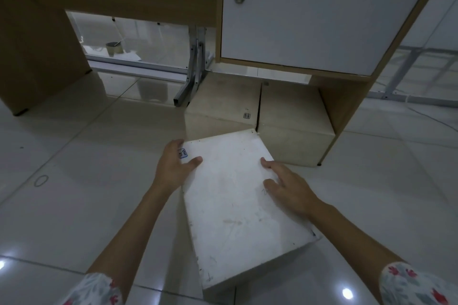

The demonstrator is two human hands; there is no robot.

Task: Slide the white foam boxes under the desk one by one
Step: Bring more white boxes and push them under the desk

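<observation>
White foam box (238,205), scuffed, stickered corner

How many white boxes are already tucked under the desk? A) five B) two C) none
B: the left tucked box and the right tucked box sit side by side beneath the desk cabinet, while the third box lies out on the floor in front of them.

Near foam box (238,205): white, scuffed, skewed before desk (347,106); far corner at seam between left box (223,104) and right box (292,116) under it.
</observation>
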